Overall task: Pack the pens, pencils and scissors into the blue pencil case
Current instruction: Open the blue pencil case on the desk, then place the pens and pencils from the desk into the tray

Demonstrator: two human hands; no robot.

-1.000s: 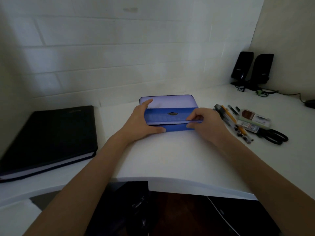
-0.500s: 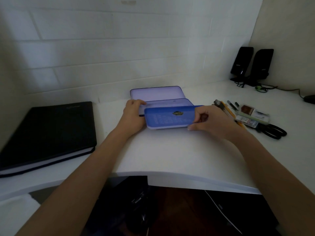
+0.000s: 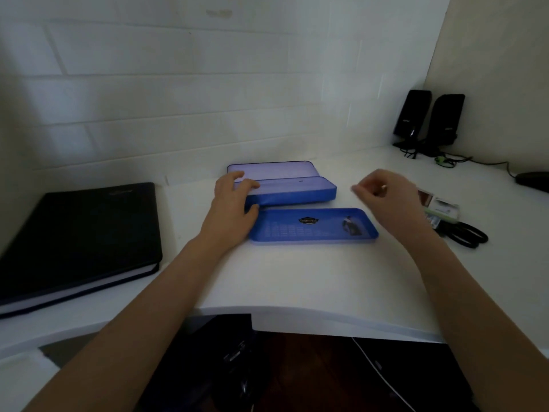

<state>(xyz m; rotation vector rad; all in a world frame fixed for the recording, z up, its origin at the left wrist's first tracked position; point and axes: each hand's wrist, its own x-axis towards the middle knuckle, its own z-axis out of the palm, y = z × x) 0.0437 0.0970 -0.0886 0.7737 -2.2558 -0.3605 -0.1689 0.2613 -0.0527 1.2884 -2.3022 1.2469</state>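
The blue pencil case (image 3: 292,193) lies open at the middle of the white desk (image 3: 297,278), its lid folded back toward the wall. A blue inner tray (image 3: 312,228) with a small dark item in it lies flat just in front of the case. My left hand (image 3: 233,209) grips the case's left end. My right hand (image 3: 383,197) hovers blurred to the right of the case, fingers loosely curled, holding nothing. Black scissors (image 3: 463,233) lie right of it. The pens and pencils are hidden behind my right hand.
A black notebook (image 3: 77,236) lies at the left of the desk. Two black speakers (image 3: 427,120) with cables stand in the back right corner. Small packets (image 3: 442,208) lie beside the scissors. A dark object (image 3: 533,179) sits at the far right edge.
My right hand lifted the blue tray out of the case, laid it flat on the desk in front, and let go. My left hand stayed on the case's left end.
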